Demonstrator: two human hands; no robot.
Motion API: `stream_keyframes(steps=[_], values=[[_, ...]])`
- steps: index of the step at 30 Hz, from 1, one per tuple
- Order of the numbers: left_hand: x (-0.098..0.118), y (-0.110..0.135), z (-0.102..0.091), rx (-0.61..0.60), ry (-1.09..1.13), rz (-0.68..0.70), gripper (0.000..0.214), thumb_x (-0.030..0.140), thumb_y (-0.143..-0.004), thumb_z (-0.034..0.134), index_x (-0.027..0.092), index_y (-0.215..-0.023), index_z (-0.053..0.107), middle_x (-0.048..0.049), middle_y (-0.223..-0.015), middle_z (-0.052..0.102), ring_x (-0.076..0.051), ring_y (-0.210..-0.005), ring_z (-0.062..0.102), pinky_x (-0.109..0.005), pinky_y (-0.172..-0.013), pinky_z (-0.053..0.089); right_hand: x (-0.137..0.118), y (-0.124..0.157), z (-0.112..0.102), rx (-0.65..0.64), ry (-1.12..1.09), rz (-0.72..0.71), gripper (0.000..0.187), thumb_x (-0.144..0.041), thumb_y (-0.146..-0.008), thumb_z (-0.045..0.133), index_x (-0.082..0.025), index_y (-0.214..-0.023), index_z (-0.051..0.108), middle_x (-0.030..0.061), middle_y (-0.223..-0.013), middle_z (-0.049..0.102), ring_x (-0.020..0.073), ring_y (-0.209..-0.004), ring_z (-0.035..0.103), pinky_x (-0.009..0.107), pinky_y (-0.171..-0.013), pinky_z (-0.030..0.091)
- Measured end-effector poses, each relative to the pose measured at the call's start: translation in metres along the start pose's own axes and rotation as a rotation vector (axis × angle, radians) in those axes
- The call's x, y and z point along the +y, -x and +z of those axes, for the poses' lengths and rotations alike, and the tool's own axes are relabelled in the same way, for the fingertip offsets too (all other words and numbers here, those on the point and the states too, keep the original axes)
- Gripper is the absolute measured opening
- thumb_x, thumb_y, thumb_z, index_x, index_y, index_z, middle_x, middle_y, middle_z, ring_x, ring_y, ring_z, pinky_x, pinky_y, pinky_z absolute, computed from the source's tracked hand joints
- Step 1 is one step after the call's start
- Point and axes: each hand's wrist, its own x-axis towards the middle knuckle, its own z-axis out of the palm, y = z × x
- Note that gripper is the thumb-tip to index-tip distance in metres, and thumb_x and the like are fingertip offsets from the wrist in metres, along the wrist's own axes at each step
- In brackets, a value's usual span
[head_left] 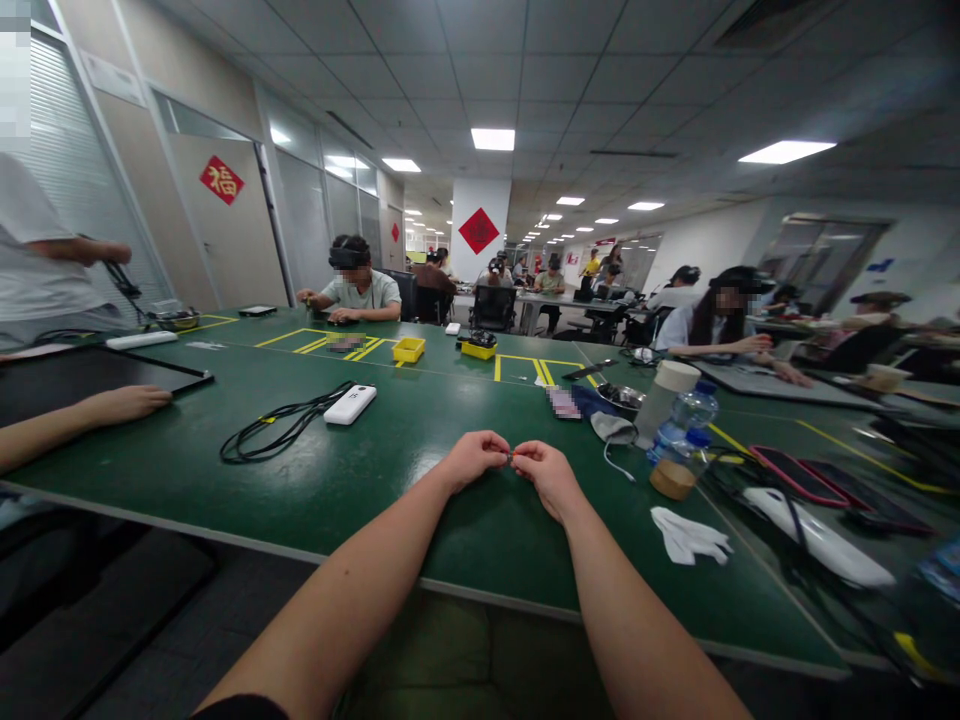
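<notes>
My left hand (474, 458) and my right hand (550, 473) meet over the green table (315, 480), fingertips pinched together. Between the two pinches sits a tiny dark object (511, 457), too small to name. Both forearms reach out from the bottom of the view. Each hand is closed on that small piece, just above the tabletop.
A white power bank (349, 404) with a black cable (274, 427) lies to the left. To the right are a crumpled white tissue (688, 535), a water bottle (684, 428), a cup (667, 396) and phones (799, 475). A neighbour's hand (124, 404) rests at left. Yellow bins (409, 349) and several seated people are farther back.
</notes>
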Motion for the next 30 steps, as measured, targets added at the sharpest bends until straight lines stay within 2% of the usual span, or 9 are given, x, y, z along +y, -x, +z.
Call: stream_keyframes(steps=[11,15,19,24,27,30], values=[[0.003,0.001,0.000,-0.025,0.128,-0.024,0.028,0.024,-0.070,0.067,0.012,-0.095,0.060,-0.0027,-0.075,0.064,-0.009,-0.059,0.056,-0.022,-0.060,0.044,-0.002,0.004,0.001,-0.063,0.132,-0.079,0.027,-0.036,-0.061,0.073,-0.016,-0.071,0.058,-0.0012,-0.059,0.059,0.0128,-0.054,0.054,0.025,-0.053,0.041],[0.006,0.001,0.000,-0.016,0.105,-0.021,0.026,0.026,-0.072,0.065,0.011,-0.093,0.062,-0.0030,-0.075,0.064,-0.008,-0.057,0.053,-0.021,-0.058,0.043,-0.002,0.004,0.002,-0.101,0.131,-0.086,0.027,-0.033,-0.063,0.071,-0.017,-0.075,0.054,-0.0010,-0.062,0.060,0.0147,-0.057,0.058,0.027,-0.056,0.044],[0.011,0.002,0.001,-0.038,0.046,-0.033,0.029,0.027,-0.072,0.064,0.011,-0.096,0.066,-0.0035,-0.077,0.065,-0.008,-0.058,0.052,-0.021,-0.058,0.041,0.002,0.002,0.004,-0.078,0.206,-0.131,0.027,-0.028,-0.062,0.069,-0.019,-0.079,0.050,-0.0047,-0.063,0.054,0.0119,-0.053,0.055,0.025,-0.052,0.043],[0.011,0.002,0.003,-0.023,0.033,-0.017,0.043,0.025,-0.071,0.066,0.014,-0.112,0.058,-0.0012,-0.071,0.063,-0.010,-0.061,0.055,-0.020,-0.056,0.041,0.001,0.002,0.004,-0.069,0.310,-0.178,0.044,-0.023,-0.062,0.065,-0.022,-0.104,0.052,-0.0037,-0.080,0.054,0.0065,-0.049,0.047,0.020,-0.047,0.036],[0.009,0.001,0.004,0.001,0.055,-0.031,0.046,0.028,-0.072,0.066,0.013,-0.114,0.054,-0.0028,-0.075,0.063,-0.011,-0.063,0.057,-0.021,-0.056,0.042,-0.003,0.003,0.004,-0.134,0.357,-0.193,0.035,-0.022,-0.065,0.061,-0.020,-0.100,0.057,-0.0023,-0.081,0.054,0.0052,-0.048,0.042,0.019,-0.045,0.032],[0.011,0.001,0.004,0.015,0.092,-0.057,0.036,0.035,-0.079,0.058,0.012,-0.106,0.057,-0.0060,-0.081,0.064,-0.012,-0.066,0.058,-0.022,-0.056,0.042,-0.004,0.004,0.004,-0.125,0.354,-0.215,0.031,-0.022,-0.067,0.059,-0.020,-0.097,0.057,-0.0015,-0.082,0.054,0.0050,-0.047,0.039,0.019,-0.044,0.029]])
